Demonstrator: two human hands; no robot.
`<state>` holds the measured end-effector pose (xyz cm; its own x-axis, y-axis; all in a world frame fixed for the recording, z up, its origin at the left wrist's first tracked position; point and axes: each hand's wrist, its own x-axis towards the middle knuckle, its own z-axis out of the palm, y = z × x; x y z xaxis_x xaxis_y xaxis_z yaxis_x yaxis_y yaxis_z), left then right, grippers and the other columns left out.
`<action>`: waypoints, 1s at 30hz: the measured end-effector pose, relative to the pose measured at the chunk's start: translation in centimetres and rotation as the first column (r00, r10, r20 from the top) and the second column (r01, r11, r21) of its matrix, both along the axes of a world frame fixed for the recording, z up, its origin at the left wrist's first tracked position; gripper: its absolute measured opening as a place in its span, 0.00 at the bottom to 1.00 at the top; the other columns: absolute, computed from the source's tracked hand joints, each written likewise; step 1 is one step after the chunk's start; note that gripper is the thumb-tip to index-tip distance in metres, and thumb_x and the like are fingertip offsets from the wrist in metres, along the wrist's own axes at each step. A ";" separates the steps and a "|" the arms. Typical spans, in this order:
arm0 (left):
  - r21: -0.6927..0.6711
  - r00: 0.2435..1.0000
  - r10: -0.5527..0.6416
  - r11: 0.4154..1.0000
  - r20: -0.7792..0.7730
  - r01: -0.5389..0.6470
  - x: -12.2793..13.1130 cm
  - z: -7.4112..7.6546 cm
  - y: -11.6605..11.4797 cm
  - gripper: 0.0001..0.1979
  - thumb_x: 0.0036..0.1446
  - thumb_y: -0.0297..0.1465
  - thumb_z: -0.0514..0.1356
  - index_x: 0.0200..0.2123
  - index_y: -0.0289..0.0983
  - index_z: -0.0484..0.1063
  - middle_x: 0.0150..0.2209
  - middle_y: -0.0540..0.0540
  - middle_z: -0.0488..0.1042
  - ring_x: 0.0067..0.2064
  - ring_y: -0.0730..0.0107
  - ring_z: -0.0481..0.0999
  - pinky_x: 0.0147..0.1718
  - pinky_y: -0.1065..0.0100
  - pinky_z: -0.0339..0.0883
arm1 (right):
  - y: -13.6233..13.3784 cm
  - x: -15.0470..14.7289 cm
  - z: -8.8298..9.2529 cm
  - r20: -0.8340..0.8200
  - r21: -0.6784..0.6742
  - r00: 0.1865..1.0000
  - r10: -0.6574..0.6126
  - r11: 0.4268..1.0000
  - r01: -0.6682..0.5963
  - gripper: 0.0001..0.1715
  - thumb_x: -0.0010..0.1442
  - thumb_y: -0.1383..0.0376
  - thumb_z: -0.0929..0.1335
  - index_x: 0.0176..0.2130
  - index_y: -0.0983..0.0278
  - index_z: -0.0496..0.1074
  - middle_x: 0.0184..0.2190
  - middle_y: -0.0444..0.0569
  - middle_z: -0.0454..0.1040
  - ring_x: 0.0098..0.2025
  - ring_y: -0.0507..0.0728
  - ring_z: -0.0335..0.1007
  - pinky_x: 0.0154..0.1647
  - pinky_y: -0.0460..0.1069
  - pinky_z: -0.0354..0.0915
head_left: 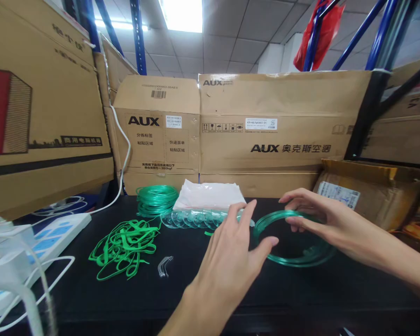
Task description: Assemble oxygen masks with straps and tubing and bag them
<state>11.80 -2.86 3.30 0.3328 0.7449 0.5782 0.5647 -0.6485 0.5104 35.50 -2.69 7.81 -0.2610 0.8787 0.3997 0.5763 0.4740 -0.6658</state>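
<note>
A loose coil of clear green tubing (297, 264) is at the right of the black tabletop. My right hand (317, 212) has its thumb and fingers around the coil's upper edge. Left of the coil is my left hand (233, 252), with thumb and fingers apart and nothing between them. Just beyond it lies a row of clear, greenish plastic pieces (189, 219), partly hidden by the fingers. A stack of white plastic bags (210, 196) rests behind these pieces. Beside the bags sits a larger green tubing coil (157, 199).
Tangled green elastic cord (126, 247) and a few thin metal strips (165, 266) lie left of centre. A white power strip (56, 235) with cables runs along the left. Cardboard boxes (259, 126) wall off the back, and another box (371, 186) stands at right.
</note>
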 end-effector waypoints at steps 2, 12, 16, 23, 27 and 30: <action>-0.009 0.998 -0.053 0.999 -0.022 0.053 0.2 1.2 1.2 0.31 0.62 0.44 0.62 0.66 0.45 0.63 0.61 0.43 0.69 0.54 0.52 0.75 0.49 0.58 0.69 | 0.0 -0.9 0.2 0.022 0.026 0.999 0.032 0.999 -0.033 0.21 0.63 0.52 0.71 0.51 0.57 0.69 0.46 0.50 0.77 0.43 0.58 0.76 0.45 0.52 0.72; -0.204 0.972 -0.224 0.951 0.072 0.234 0.0 1.6 4.9 0.13 0.62 0.36 0.60 0.31 0.37 0.81 0.29 0.50 0.80 0.29 0.70 0.72 0.33 0.69 0.60 | 0.2 1.4 -3.9 -0.067 -0.114 0.993 -0.097 0.990 0.089 0.29 0.59 0.49 0.74 0.53 0.61 0.73 0.42 0.51 0.79 0.43 0.61 0.77 0.48 0.54 0.73; -0.233 0.968 -0.225 0.941 0.114 0.246 0.1 1.5 5.3 0.12 0.61 0.38 0.60 0.33 0.38 0.81 0.30 0.49 0.80 0.30 0.69 0.73 0.32 0.69 0.61 | -0.2 2.4 -5.8 -0.202 -0.348 0.973 -0.114 0.937 0.037 0.26 0.59 0.45 0.72 0.44 0.64 0.77 0.40 0.53 0.81 0.45 0.63 0.78 0.50 0.56 0.75; -0.151 0.996 -0.090 0.984 0.006 0.090 0.4 1.8 5.6 0.13 0.60 0.41 0.61 0.35 0.39 0.80 0.36 0.45 0.80 0.42 0.57 0.75 0.40 0.63 0.63 | 0.0 1.6 -5.6 -0.425 -0.311 0.868 -0.258 0.942 0.127 0.27 0.60 0.46 0.72 0.48 0.62 0.73 0.48 0.57 0.81 0.53 0.67 0.77 0.58 0.61 0.71; -0.113 0.996 -0.067 0.992 -0.061 0.060 0.0 1.5 5.7 0.18 0.66 0.42 0.54 0.33 0.38 0.77 0.33 0.43 0.80 0.41 0.54 0.76 0.40 0.60 0.64 | 0.3 0.2 -5.4 -0.559 -0.272 0.793 -0.241 0.957 0.098 0.24 0.61 0.49 0.73 0.50 0.61 0.72 0.50 0.56 0.81 0.54 0.65 0.77 0.59 0.60 0.71; -0.136 0.994 -0.107 0.985 -0.001 0.105 -0.1 1.5 5.9 0.18 0.68 0.41 0.52 0.34 0.38 0.76 0.32 0.45 0.81 0.35 0.60 0.77 0.38 0.62 0.67 | 0.4 -1.0 -5.3 -0.673 -0.272 0.720 -0.171 0.962 -0.026 0.21 0.61 0.52 0.73 0.48 0.61 0.72 0.49 0.56 0.81 0.53 0.64 0.79 0.57 0.57 0.72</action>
